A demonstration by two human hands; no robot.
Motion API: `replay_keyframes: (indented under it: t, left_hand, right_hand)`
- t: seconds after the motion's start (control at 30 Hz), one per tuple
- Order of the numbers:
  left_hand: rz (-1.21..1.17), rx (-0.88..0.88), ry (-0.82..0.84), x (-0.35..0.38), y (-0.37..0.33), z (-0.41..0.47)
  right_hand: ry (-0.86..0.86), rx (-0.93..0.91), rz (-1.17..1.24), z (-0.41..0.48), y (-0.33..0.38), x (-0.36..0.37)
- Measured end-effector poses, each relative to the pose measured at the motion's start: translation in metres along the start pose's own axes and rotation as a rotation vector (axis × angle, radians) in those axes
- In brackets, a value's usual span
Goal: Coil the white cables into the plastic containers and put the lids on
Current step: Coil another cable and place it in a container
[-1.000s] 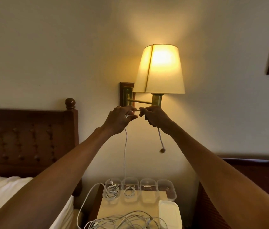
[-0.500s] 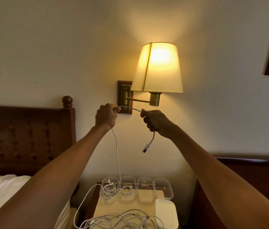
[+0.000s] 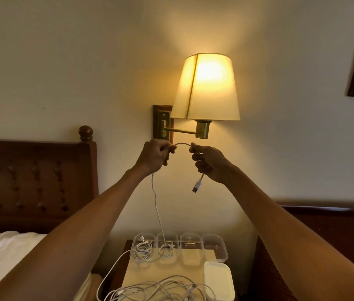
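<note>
Both my hands are raised in front of the wall, holding one white cable (image 3: 156,200). My left hand (image 3: 154,155) pinches it, and its long part hangs down toward the containers. My right hand (image 3: 207,162) grips the other end; the USB plug (image 3: 197,186) dangles below it. A short arc of cable spans between the hands. Below, a row of clear plastic containers (image 3: 215,246) stands on the nightstand; the two left ones hold coiled cables (image 3: 142,249). A tangle of loose white cables (image 3: 161,290) lies at the front. White lids (image 3: 218,279) are stacked at the right.
A lit wall lamp (image 3: 207,88) hangs just above my hands on a brass arm. The wooden headboard (image 3: 35,183) and the white bed (image 3: 2,257) are at the left. A dark wooden piece (image 3: 323,235) stands at the right. The nightstand top (image 3: 141,272) is small.
My hands have drawn apart and then come a little closer, leaving a short arc of cable between them. The plug end hanging from my right hand has become shorter.
</note>
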State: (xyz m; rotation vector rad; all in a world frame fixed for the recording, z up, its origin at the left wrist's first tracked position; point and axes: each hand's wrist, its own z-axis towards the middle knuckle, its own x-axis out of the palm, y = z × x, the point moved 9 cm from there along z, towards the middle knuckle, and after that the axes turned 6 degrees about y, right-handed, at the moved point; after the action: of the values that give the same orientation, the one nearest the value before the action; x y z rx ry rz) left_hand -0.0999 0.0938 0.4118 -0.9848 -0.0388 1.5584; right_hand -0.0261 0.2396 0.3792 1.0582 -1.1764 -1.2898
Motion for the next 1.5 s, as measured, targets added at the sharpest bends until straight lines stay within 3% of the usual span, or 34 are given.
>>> replay_keyframes:
  t: [0.1, 0.17, 0.27, 0.43, 0.63, 0.8, 0.97, 1.07, 1.2, 1.5]
  left_hand:
    - [0.134, -0.047, -0.129, -0.013, 0.013, 0.002]
    - [0.165, -0.104, -0.09, -0.008, 0.022, 0.001]
    - [0.144, -0.222, 0.086, 0.015, 0.033, -0.009]
    - [0.005, -0.293, 0.425, 0.059, 0.035, -0.041]
    - [-0.044, -0.342, 0.747, 0.087, 0.013, -0.072]
    - [0.159, -0.252, 0.902, 0.101, -0.019, -0.077]
    - [0.159, -0.228, 0.873, 0.085, -0.024, -0.072]
    - [0.284, -0.075, 0.848, 0.075, -0.038, -0.064]
    - [0.335, 0.091, 0.659, 0.05, -0.056, -0.039]
    - [0.245, 0.115, 0.409, 0.014, -0.045, -0.011]
  right_hand:
    - [0.042, 0.093, 0.129, -0.001, -0.011, 0.006]
    - [0.054, 0.154, 0.195, -0.002, -0.018, 0.012]
    - [0.047, 0.157, 0.378, 0.002, -0.023, 0.022]
    - [-0.069, 0.01, 0.551, 0.011, -0.021, 0.011]
    - [-0.255, -0.057, 0.249, 0.01, -0.036, -0.018]
    - [-0.15, -0.081, 0.069, 0.016, -0.042, -0.004]
    - [-0.105, -0.06, -0.023, 0.02, -0.052, -0.011]
    - [-0.013, -0.007, -0.063, 0.018, -0.06, -0.007]
    - [0.126, 0.015, -0.244, 0.007, -0.064, 0.009]
    - [0.263, 0.1, -0.134, -0.011, -0.063, 0.025]
